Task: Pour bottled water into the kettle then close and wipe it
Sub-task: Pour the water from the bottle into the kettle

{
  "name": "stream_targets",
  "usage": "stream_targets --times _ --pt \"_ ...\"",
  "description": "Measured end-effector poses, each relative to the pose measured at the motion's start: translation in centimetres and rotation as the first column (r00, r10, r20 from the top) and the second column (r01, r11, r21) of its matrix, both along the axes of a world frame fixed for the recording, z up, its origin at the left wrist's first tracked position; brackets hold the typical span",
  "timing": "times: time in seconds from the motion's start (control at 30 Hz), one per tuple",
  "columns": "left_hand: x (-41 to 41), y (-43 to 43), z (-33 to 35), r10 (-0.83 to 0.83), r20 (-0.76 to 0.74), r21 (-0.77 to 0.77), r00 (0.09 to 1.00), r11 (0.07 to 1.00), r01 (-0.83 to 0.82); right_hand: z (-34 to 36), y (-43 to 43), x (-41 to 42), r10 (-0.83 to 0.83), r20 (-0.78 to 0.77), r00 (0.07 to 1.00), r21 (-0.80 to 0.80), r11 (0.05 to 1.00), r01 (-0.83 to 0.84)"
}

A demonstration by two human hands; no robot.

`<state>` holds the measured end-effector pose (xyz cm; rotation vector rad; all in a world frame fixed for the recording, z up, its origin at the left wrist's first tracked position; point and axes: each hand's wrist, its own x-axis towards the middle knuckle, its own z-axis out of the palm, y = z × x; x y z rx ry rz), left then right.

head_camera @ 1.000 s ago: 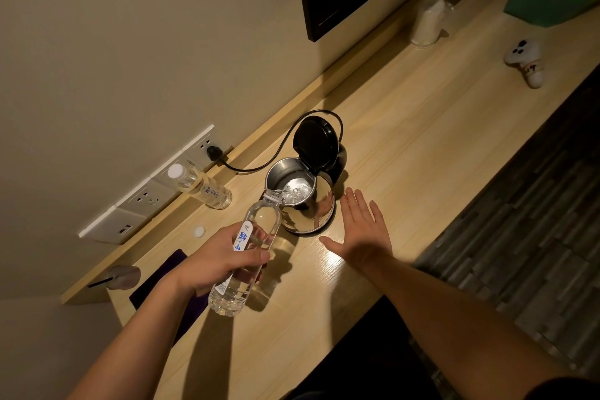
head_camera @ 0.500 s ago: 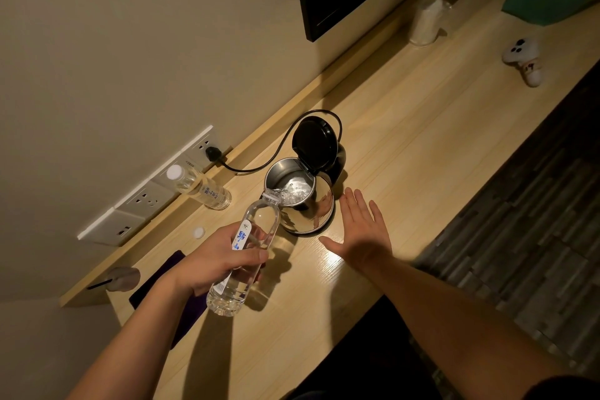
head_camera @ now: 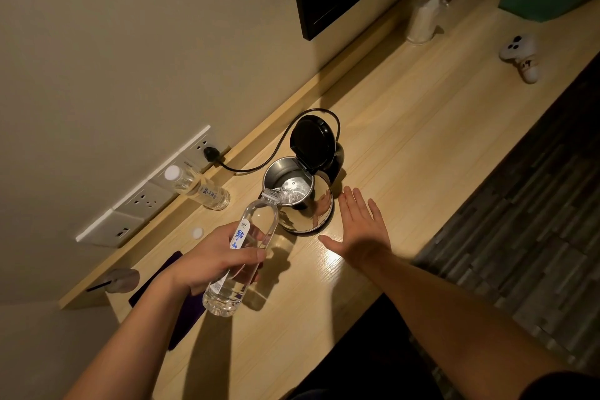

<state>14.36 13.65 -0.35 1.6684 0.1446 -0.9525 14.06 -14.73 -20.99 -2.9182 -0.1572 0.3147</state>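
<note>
A left hand [head_camera: 224, 256] grips a tilted water bottle [head_camera: 242, 253], its neck over the rim of an open kettle [head_camera: 300, 196] near the wall edge of a wooden desk [head_camera: 422, 146]. The bottle's long axis slants up toward the kettle. The right hand [head_camera: 363, 226] lies flat, fingers spread, beside the kettle, with bare desk beyond.

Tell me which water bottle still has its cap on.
The bottle by the wall sockets, white cap on. The held bottle in the left hand is uncapped, pouring.

Two water bottles [head_camera: 242, 255] [head_camera: 201, 188], one kettle [head_camera: 300, 195], one loose cap [head_camera: 197, 232], one cup [head_camera: 423, 21], two hands [head_camera: 216, 261] [head_camera: 360, 224].
</note>
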Motion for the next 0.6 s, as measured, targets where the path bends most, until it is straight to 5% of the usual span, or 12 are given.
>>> stream_targets --times 0.6 --pt "0.07 0.39 -0.29 0.003 -0.027 -0.042 1.0 0.999 -0.004 0.23 -0.08 0.03 0.013 -0.022 1.0 -0.021 1.0 -0.014"
